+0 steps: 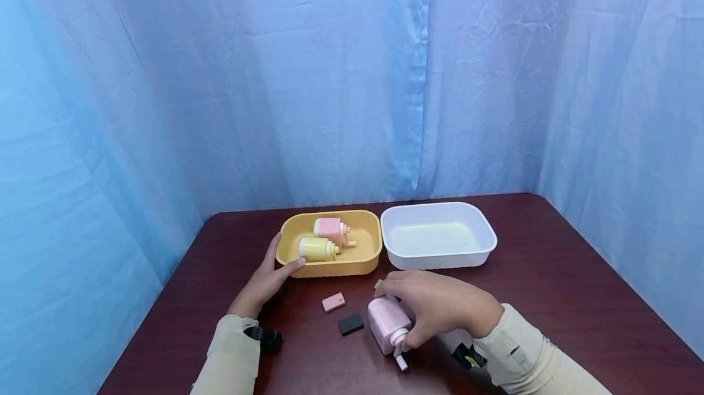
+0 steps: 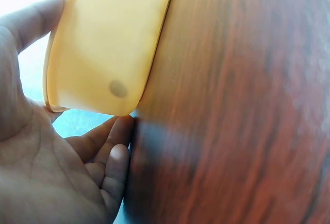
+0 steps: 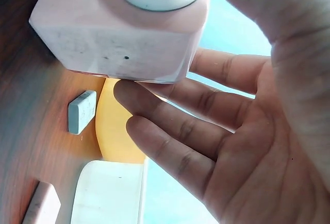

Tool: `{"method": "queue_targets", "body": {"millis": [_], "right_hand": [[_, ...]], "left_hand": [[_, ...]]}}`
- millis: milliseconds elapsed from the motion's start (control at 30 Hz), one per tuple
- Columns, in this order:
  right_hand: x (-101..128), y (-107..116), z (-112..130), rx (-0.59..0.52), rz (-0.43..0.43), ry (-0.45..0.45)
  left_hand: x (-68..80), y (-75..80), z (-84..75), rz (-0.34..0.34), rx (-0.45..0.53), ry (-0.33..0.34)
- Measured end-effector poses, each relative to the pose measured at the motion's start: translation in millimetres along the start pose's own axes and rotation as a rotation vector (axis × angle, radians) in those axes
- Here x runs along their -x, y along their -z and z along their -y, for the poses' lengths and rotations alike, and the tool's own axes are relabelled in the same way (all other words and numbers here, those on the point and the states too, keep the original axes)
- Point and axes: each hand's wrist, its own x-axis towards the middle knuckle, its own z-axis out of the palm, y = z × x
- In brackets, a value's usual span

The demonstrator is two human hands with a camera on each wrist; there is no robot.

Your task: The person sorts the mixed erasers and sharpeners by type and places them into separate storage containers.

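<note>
Pale pink bottle [image 1: 388,320], tipped on or perhaps just above the tabletop [image 1: 308,361], is gripped by the right hand [image 1: 442,302]; thumbed near its neck, it could swivel into the black block [image 1: 351,324]. Left hand [image 1: 267,280] holds the yellow tray [image 1: 341,269].

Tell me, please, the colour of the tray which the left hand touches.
The tray is warm yellow, seen best in the head view.

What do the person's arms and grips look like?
The left sleeve and right sleeve are cream. A black gadget is worn on the left; a second black gadget, on the right, has a yellow mark. The left grip and right grip wear no gloves.
</note>
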Motion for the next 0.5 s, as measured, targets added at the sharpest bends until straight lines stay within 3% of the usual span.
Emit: {"method": "queue_targets", "body": {"millis": [500], "right_hand": [[-2.4, 2.2, -2.0, -0.002, -0.036, -0.001]], "left_hand": [[0.4, -0.3, 0.6, -0.008, 0.008, 0.015]]}}
